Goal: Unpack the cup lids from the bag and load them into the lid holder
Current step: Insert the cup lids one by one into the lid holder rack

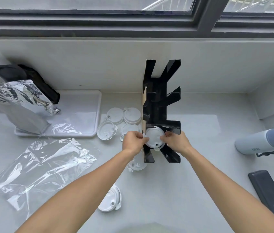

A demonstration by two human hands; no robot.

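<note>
both hands [133, 142] [176, 142] on lid [154, 137] in holder [161, 106]

Even daylight enters from the window [89, 4] beyond the fingertips. Shadows soft. Glare on the plastic bag [43, 167]. Wide-angle bending at frame edges; focus sharp.

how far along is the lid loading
Done: the clear plastic bag lies flat and emptied on the counter. In hand: the left hand and right hand hold one white lid in the black lid holder, at its near slot. Left: four loose lids beside the holder, one near its base, one nearer the person. The far slots look empty.
</note>
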